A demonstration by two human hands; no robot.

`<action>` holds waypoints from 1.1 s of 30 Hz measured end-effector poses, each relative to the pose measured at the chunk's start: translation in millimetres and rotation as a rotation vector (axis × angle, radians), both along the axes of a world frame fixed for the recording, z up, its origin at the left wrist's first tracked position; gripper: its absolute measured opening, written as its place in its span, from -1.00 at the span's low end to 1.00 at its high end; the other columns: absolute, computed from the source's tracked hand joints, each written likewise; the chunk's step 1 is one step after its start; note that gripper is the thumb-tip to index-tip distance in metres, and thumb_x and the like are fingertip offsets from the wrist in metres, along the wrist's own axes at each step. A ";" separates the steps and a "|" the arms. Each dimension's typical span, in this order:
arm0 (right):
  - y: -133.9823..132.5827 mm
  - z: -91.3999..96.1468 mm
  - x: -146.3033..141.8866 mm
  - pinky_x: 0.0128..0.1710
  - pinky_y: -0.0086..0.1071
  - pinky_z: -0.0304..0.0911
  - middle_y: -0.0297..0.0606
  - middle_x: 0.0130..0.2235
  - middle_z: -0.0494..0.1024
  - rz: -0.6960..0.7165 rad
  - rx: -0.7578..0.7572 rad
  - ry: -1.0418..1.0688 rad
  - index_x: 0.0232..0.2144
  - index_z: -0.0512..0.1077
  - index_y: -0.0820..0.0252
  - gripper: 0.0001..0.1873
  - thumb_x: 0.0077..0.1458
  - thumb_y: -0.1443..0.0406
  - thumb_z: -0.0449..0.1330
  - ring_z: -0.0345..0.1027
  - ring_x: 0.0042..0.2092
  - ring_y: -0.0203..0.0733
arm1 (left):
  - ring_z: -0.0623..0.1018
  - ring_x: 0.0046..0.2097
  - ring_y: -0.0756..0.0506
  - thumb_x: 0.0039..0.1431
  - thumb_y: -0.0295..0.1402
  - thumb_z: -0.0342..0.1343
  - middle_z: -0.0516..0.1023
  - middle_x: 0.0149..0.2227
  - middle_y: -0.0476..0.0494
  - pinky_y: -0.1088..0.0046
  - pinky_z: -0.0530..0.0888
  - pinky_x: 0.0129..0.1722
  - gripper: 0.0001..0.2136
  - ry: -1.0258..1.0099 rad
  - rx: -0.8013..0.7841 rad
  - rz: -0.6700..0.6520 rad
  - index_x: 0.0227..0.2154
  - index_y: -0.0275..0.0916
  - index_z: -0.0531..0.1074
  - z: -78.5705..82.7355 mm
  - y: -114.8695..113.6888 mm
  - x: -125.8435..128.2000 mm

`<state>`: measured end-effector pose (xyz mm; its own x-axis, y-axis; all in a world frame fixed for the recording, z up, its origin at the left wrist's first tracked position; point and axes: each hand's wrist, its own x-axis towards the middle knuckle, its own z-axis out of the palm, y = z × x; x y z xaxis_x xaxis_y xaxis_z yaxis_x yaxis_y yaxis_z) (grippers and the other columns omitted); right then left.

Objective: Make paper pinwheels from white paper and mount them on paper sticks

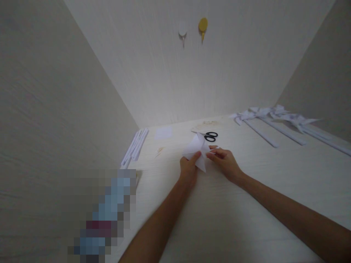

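Held above the table, a folded white paper pinwheel [195, 146] has pointed flaps sticking out. My left hand [189, 166] grips it from below, thumb pressed on its front. At its right side my right hand [223, 162] pinches a flap of the same paper between thumb and fingers. Just behind the paper lie scissors [211, 136] with black handles, their blades pointing left. Part of the blades is close behind the paper's top edge.
Rolled white paper sticks [135, 148] lie at the left edge beside a flat paper square [163, 133]. Several paper pinwheels on sticks [287, 118] rest at the right. Two hooks, one white [182, 31] and one yellow [203, 25], hang on the back wall. A blurred-out patch covers the lower left.
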<state>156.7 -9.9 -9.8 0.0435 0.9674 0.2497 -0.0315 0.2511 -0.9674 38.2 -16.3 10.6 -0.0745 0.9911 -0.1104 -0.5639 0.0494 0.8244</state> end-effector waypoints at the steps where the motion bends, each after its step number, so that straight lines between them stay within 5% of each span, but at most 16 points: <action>1: 0.4 -1.0 0.3 -0.24 -0.31 0.17 -0.22 -0.26 0.43 -0.007 0.002 -0.008 -0.59 0.48 0.17 -0.85 -0.24 0.20 0.25 0.29 -0.23 -0.20 | 0.49 -0.43 -0.05 -0.25 -0.48 0.17 0.53 -0.45 -0.18 0.41 0.39 -0.34 -0.86 0.010 -0.001 -0.002 -0.51 -0.39 0.45 0.0 -0.4 0.4; 33: -4.6 3.8 -0.7 -0.50 -0.42 0.08 -0.28 -0.39 0.37 -0.089 0.042 -0.143 -0.72 0.22 0.21 -0.74 -0.20 0.22 0.18 0.22 -0.38 -0.27 | 0.47 -0.44 -0.04 -0.27 -0.40 0.19 0.51 -0.47 -0.16 0.42 0.38 -0.38 -0.83 0.196 0.000 0.032 -0.52 -0.37 0.45 -9.4 -0.5 1.5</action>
<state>155.9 -14.5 -6.0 0.0895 0.9500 0.2992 0.1298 0.2867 -0.9492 39.7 -16.8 1.3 -0.1257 0.9879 -0.0912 -0.3940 0.0347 0.9185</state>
